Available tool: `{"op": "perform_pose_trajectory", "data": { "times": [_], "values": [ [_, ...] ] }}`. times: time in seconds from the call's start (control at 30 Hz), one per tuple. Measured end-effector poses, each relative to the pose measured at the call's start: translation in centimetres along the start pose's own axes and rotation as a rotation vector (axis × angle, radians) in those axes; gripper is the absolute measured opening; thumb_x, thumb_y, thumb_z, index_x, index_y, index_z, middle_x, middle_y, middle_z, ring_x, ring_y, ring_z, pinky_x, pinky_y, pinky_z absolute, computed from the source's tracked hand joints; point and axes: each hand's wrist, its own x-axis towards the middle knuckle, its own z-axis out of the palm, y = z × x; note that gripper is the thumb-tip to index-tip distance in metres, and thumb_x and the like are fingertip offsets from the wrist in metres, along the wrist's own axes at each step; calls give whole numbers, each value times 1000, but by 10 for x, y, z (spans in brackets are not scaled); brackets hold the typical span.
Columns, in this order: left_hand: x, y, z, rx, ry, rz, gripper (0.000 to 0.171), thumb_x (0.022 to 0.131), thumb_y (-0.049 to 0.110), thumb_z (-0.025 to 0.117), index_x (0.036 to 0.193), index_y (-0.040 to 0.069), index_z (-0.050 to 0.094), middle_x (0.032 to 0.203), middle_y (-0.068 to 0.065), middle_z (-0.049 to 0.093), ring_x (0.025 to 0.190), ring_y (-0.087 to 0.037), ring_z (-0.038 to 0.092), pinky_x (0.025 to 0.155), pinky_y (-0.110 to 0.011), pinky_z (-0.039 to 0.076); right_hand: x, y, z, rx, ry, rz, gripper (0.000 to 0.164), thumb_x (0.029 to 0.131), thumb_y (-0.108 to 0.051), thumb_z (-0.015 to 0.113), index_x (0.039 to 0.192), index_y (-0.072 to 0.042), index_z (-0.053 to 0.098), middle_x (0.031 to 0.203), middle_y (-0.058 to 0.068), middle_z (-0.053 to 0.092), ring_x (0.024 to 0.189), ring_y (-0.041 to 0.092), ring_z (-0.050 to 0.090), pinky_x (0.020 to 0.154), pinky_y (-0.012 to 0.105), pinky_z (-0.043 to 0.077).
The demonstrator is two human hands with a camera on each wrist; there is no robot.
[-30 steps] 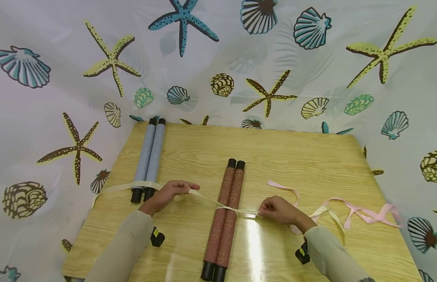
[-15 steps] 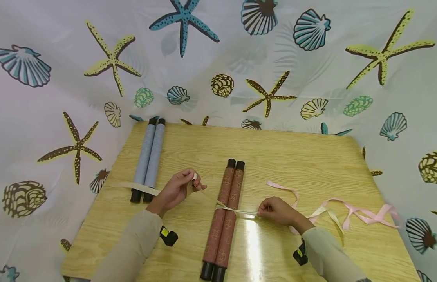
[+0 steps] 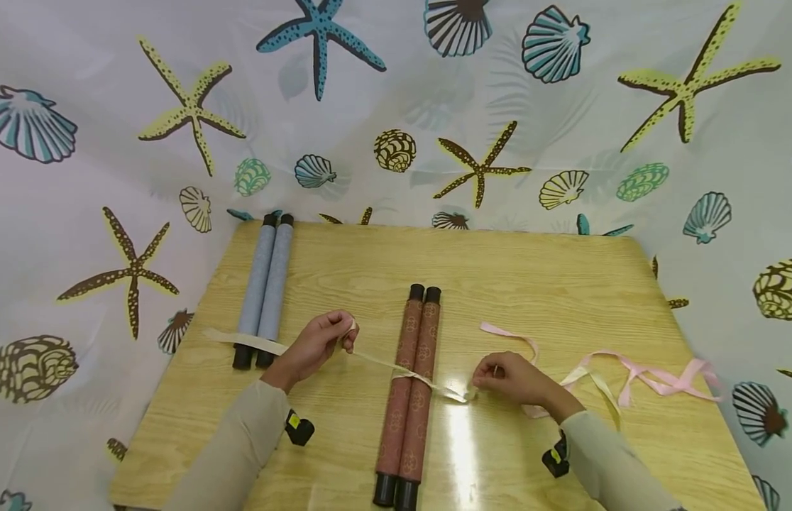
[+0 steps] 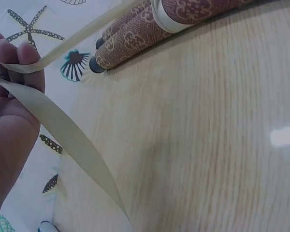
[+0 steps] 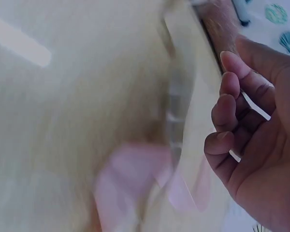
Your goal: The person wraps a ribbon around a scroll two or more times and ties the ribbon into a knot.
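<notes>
Two brownish-red patterned scrolls (image 3: 414, 348) with black end caps lie side by side at mid-table. A cream ribbon (image 3: 378, 362) wraps round both. To their left, my left hand (image 3: 316, 348) pinches one length of that ribbon between thumb and fingers. In the left wrist view the ribbon (image 4: 79, 140) runs across the fingers and hangs down in a loose tail. My right hand (image 3: 514, 377) hovers right of the scrolls with loosely bent fingers. The right wrist view shows nothing in this hand (image 5: 261, 135); a blurred ribbon (image 5: 181, 96) falls beside it.
Two light-blue scrolls (image 3: 276, 280) with black caps lie at the table's left, the ribbon's tail crossing their near ends. Pink ribbon (image 3: 664, 381) and another cream strip (image 3: 602, 387) lie loosely at the right. A shell-and-starfish-printed cloth (image 3: 370, 191) stands behind the wooden table (image 3: 530, 284).
My left hand has risen slightly and moved right, gathering the ribbon. The right hand has let go of its ribbon end, which now droops beside the scrolls.
</notes>
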Motion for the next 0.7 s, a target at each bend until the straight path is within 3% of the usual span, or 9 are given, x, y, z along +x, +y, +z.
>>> {"op": "perform_pose_trajectory", "data": {
  "times": [0.2,0.33,0.43,0.53,0.6,0.7],
  "values": [
    [8,9,13,-1,-17,-29,19,108,30,44,102,15,55,95,3,57,80,-8,56,82,-27,53,-57,9,-53,-139,97,57,14,100,-18,61,95,-8,69,85,-1,65,70,-2,49,63,23,45],
    [14,12,20,-23,-23,-22,17,108,27,45,105,15,56,96,2,58,80,-8,58,81,-26,54,-94,21,-72,-202,81,100,11,96,-16,66,87,-12,70,79,-3,64,62,-3,44,55,22,41],
    [17,12,24,-56,-16,-25,13,107,23,47,107,16,58,96,3,61,80,-7,61,80,-24,55,-107,28,-68,-224,-7,159,11,91,-22,72,82,-17,70,73,-9,63,60,-4,44,53,21,40],
    [18,12,25,-66,-14,-27,11,106,19,49,110,19,59,97,6,65,81,-5,63,81,-24,56,-110,28,-54,-271,-86,274,16,82,-31,80,77,-21,69,70,-11,60,59,-1,47,54,22,42],
    [19,12,26,-60,-13,-25,11,105,17,50,111,19,60,98,7,66,82,-5,64,82,-24,56,-110,27,-46,-327,-95,341,18,75,-32,83,75,-21,68,70,-11,60,60,1,49,54,24,42],
    [19,13,27,-43,-13,-15,11,105,15,51,113,18,59,99,7,66,83,-5,64,82,-23,56,-109,30,-38,-377,-75,375,16,72,-25,84,72,-21,69,68,-11,60,60,4,49,53,25,42]
  ]
}}
